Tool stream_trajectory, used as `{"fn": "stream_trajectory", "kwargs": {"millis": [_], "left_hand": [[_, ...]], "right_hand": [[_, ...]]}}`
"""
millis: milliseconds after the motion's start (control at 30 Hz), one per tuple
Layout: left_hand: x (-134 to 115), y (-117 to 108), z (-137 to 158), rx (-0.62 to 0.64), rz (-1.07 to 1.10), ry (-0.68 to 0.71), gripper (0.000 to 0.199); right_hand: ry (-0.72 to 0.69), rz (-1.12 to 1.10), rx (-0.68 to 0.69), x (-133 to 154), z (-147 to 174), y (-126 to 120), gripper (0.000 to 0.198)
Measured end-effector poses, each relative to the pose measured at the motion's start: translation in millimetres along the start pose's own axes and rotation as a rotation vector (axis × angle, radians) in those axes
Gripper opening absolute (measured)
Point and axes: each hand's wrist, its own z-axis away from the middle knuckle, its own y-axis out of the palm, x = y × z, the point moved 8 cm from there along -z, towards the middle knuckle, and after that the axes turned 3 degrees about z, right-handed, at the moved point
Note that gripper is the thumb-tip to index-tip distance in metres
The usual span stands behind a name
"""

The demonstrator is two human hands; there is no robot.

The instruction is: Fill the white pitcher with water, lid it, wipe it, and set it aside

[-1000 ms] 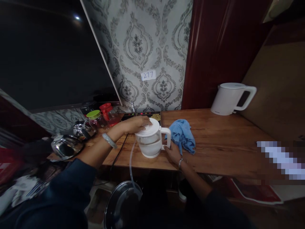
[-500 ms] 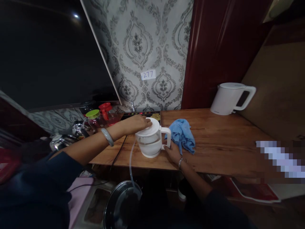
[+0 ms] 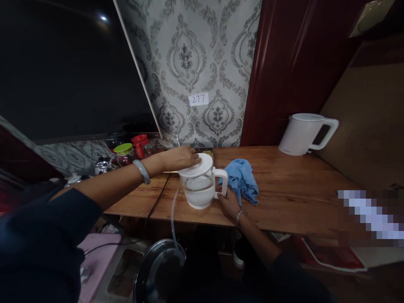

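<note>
A glass kettle (image 3: 199, 198) with a white lower part stands upright near the table's front edge. Its round white lid (image 3: 205, 163) is at the top, tipped slightly; whether it sits fully on the rim I cannot tell. My left hand (image 3: 186, 157) has its fingers closed on the top of the lid, hiding its middle. At the lower end of the white handle (image 3: 224, 182), my right hand (image 3: 229, 203) is wrapped round it, partly hidden. A crumpled blue cloth (image 3: 242, 179) lies just right of the handle.
A white electric kettle (image 3: 299, 134) stands at the back right of the wooden table (image 3: 284, 193). Jugs with green (image 3: 123, 148) and red (image 3: 139, 139) lids crowd the left. A clear hose (image 3: 172, 219) hangs down to a metal basin (image 3: 158, 269). A black cord crosses the table's left part.
The lid under my left hand has tilted and shifted up a little, showing more of the glass below it. My right hand stays at the handle.
</note>
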Motion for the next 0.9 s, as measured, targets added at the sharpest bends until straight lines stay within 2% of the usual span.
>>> {"fn": "stream_trajectory", "kwargs": {"millis": [133,333,567,733,900], "left_hand": [[7,3,-1,0.062,0.052,-0.076,0.02],[6,-1,-9,0.032,0.151,-0.171,0.017],[5,11,-18,0.189,0.082,-0.246,0.026],[4,14,-24,0.243,0.132,-0.291,0.029],[1,8,-27,0.19,0.239,-0.283,0.023]], "right_hand": [[0.014,0.017,-0.013,-3,0,0,0.025],[0.013,-0.006,-0.004,0,0,1,0.026],[0.014,0.006,-0.007,3,0,0,0.025],[0.034,-0.008,0.002,1,0,1,0.023],[0.046,-0.027,0.005,1,-1,2,0.025]]}}
